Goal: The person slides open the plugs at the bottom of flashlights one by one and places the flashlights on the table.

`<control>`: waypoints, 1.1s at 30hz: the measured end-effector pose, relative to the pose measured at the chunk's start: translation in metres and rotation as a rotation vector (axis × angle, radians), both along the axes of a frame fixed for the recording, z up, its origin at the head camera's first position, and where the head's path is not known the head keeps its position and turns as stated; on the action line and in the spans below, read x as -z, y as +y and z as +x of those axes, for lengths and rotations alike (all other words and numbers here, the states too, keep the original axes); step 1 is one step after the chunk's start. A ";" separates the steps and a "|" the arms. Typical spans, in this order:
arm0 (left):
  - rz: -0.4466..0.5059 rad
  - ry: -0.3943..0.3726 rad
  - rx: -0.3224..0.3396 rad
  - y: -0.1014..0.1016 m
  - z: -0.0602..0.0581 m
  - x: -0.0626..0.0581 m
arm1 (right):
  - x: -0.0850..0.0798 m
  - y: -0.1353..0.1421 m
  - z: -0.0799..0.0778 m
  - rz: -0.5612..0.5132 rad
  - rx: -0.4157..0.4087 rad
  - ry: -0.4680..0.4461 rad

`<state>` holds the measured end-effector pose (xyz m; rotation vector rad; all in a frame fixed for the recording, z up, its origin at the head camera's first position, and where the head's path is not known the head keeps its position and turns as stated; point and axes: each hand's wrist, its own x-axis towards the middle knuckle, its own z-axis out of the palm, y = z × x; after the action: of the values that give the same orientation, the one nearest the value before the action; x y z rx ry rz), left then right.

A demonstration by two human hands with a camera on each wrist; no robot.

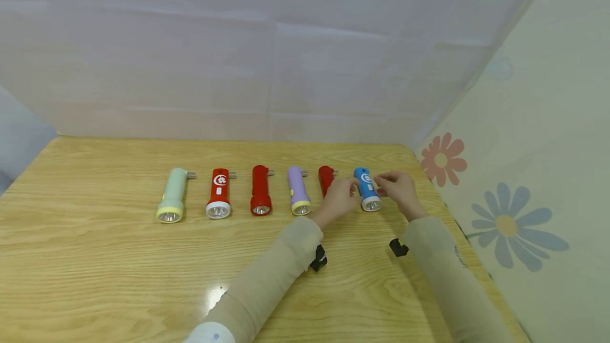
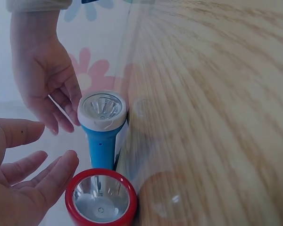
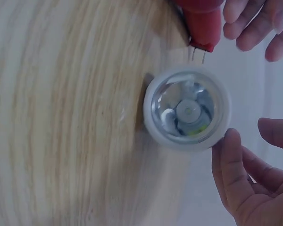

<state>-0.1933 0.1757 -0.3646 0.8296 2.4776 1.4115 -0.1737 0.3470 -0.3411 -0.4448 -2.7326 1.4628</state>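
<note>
A blue flashlight [image 1: 367, 187] with a white head lies at the right end of a row, lens toward me. My left hand [image 1: 340, 199] hovers at its left side, above a red flashlight [image 1: 326, 176] that it partly covers. On the blue flashlight's other side is my right hand [image 1: 397, 189]. Loosely bent fingers of the left hand [image 2: 33, 183] hold nothing in the left wrist view. In the right wrist view, the right hand's fingertips [image 3: 232, 141] are right at the white rim [image 3: 153, 127], with the thumb apart.
Further left along the wooden table [image 1: 119, 269] lie a purple flashlight [image 1: 297, 187], a plain red one [image 1: 260, 189], a red-and-white one [image 1: 220, 187] and a pale green one [image 1: 175, 189]. Behind hangs a pale sheet [image 1: 238, 68]; a flowered wall covering [image 1: 538, 147] stands at the right.
</note>
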 end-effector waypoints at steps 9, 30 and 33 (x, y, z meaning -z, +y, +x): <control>-0.050 0.027 0.022 0.013 0.005 0.005 | 0.005 0.012 -0.017 0.022 -0.025 -0.070; -0.169 0.022 0.045 0.035 0.013 0.016 | 0.025 0.025 -0.049 0.007 -0.160 -0.331; -0.164 0.011 0.048 0.035 0.012 0.017 | 0.026 0.025 -0.052 0.019 -0.152 -0.356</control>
<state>-0.1809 0.2105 -0.3813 0.8579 2.5221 1.1720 -0.2257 0.3721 -0.3668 -0.5566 -3.1150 1.5195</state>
